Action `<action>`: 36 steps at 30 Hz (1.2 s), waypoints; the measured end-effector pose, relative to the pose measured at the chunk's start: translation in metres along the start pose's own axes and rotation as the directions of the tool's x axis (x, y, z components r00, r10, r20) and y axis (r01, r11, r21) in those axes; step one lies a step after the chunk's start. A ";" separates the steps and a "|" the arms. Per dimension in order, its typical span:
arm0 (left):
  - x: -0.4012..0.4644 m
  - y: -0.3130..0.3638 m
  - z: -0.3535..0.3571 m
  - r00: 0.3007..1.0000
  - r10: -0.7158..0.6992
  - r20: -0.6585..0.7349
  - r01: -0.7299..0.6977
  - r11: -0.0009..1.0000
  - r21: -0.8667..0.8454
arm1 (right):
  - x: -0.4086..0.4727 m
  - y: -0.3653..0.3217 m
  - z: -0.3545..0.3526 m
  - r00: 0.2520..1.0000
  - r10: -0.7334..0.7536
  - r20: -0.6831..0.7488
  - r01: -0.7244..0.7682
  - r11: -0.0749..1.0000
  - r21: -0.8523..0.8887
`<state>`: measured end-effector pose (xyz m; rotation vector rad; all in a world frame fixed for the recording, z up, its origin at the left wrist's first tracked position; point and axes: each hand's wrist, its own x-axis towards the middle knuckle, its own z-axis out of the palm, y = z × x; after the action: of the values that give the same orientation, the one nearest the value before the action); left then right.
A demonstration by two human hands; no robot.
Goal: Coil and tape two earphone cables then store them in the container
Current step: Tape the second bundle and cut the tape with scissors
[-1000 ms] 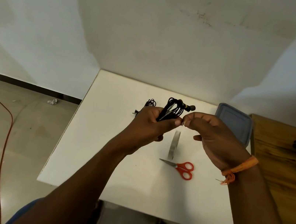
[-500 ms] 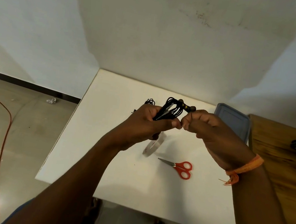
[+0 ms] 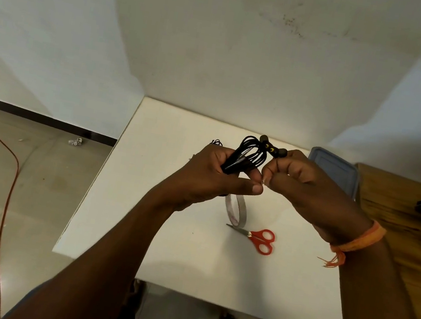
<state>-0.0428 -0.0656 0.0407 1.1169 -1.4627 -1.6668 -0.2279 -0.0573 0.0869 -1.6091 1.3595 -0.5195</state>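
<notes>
Black cable (image 3: 249, 156), already coiled, is gripped in the curled left hand (image 3: 217, 177) above the table (image 3: 141, 203). Since a second ago the tape roll (image 3: 235, 210) has swung from edge-on to show its open loop, hanging below the hands, so tape is probably being drawn round the coil. Right hand (image 3: 299, 184) fingers are pinched at the coil's end, apparently on tape, though that is hard to see. A second cable (image 3: 216, 142) waits behind; the container (image 3: 339, 171) is lidded.
</notes>
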 end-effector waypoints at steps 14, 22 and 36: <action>0.001 -0.006 -0.007 0.998 -0.069 -0.001 0.069 0.997 -0.020 | 0.006 0.039 -0.010 0.998 0.062 -0.028 -0.059 0.992 0.107; 0.008 -0.020 -0.001 0.972 -0.199 -0.128 0.174 0.968 -0.183 | -0.005 0.139 0.035 0.915 0.403 0.015 -0.303 0.712 -0.633; 0.008 -0.025 -0.004 0.983 -0.118 -0.140 0.036 0.873 -0.486 | -0.003 0.126 0.050 0.881 0.474 0.014 -0.347 0.665 -0.662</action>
<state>-0.0413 -0.0701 0.0145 1.0061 -0.8347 -1.8111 -0.2554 -0.0294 -0.0432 -1.7233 1.8057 0.4341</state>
